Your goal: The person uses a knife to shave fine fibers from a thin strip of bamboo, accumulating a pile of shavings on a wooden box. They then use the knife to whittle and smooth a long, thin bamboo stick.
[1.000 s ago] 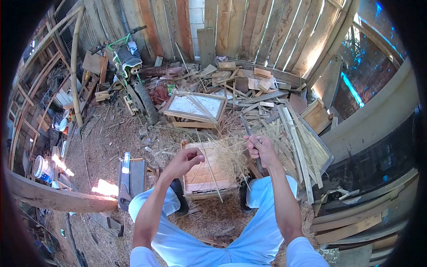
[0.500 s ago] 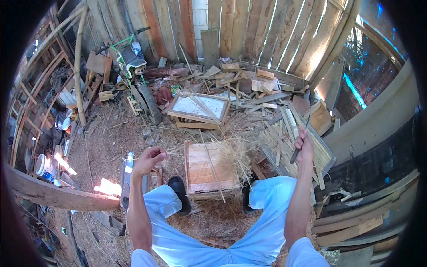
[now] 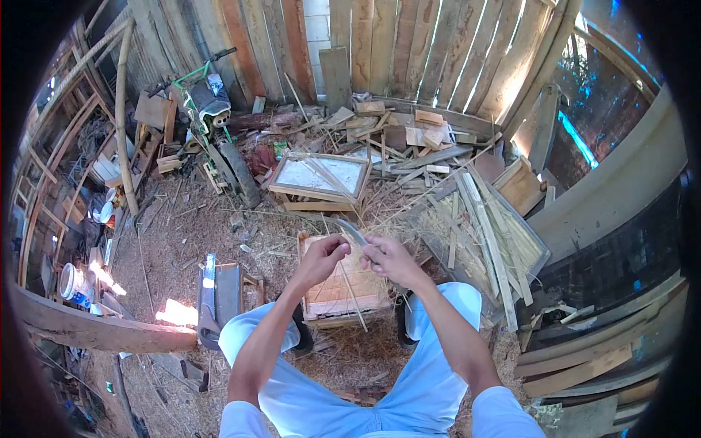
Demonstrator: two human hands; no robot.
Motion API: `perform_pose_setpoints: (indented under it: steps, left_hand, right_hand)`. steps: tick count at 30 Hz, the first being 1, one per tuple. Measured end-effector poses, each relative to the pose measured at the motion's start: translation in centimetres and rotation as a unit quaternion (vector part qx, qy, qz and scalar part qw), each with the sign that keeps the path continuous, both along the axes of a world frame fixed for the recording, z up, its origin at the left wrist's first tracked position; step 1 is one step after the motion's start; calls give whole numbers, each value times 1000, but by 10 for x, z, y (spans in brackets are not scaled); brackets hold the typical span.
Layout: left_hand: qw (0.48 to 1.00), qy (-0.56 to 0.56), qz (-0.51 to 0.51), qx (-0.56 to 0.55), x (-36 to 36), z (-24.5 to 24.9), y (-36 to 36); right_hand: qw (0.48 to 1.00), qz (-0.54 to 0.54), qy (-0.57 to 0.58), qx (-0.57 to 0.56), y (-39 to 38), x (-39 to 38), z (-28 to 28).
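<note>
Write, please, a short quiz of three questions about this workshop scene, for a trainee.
1. True or false: the left hand and the right hand lie flat on the wooden crate.
2. Which hand holds the knife? A) left B) right C) neither
3. What vehicle stands by the plank wall?

Key
1. False: both hands are raised above the crate, and the left hand pinches a thin strip.
2. B
3. A small green-framed bike.
</note>
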State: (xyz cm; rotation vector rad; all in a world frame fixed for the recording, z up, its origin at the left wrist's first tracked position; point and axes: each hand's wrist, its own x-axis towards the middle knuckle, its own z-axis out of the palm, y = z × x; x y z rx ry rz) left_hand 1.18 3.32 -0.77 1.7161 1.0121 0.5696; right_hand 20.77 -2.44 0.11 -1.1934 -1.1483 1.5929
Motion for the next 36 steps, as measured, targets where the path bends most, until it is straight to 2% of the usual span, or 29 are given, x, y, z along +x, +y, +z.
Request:
perform_pose_setpoints:
  steps: [2, 3, 6, 8, 12, 15, 17, 20, 23, 27, 29, 36]
  left_hand:
    - [996, -83, 5, -7, 8, -3, -3]
    - [996, -84, 5, -9, 10, -4, -4]
    - [997, -61, 1, 46, 13, 0, -8]
    - [995, 11, 0, 99, 15, 7, -15]
    - [997, 4, 5, 82, 19, 12, -24]
    - [993, -4, 26, 115, 18, 11, -24]
    - [984, 23, 40, 172, 18, 16, -28]
    - [979, 69, 17, 191, 13, 20, -24]
    - [977, 69, 12, 203, 8, 25, -22]
    - [972, 47, 9, 230, 1, 23, -18]
    - [964, 51, 11, 262, -5, 30, -18]
    - [952, 38, 6, 303, 2, 23, -22]
  right_hand:
    - [998, 18, 53, 15, 5, -4, -13]
    - [998, 18, 52, 14, 3, -4, -11]
    - [998, 17, 63, 14, 0, -4, -6]
    - [995, -9, 101, 6, -1, -5, -4]
    - [994, -13, 107, 8, 0, -7, -9]
    - [995, -26, 91, 13, 0, -11, -11]
    - [994, -23, 108, 15, -1, -11, -11]
    - [987, -33, 157, 0, -3, -7, -7]
    - [983, -70, 167, 0, 0, 4, -3]
    - [980, -48, 194, -12, 0, 16, 4]
    - [973, -99, 208, 14, 1, 28, 4]
    - [976, -51, 211, -13, -8, 11, 1]
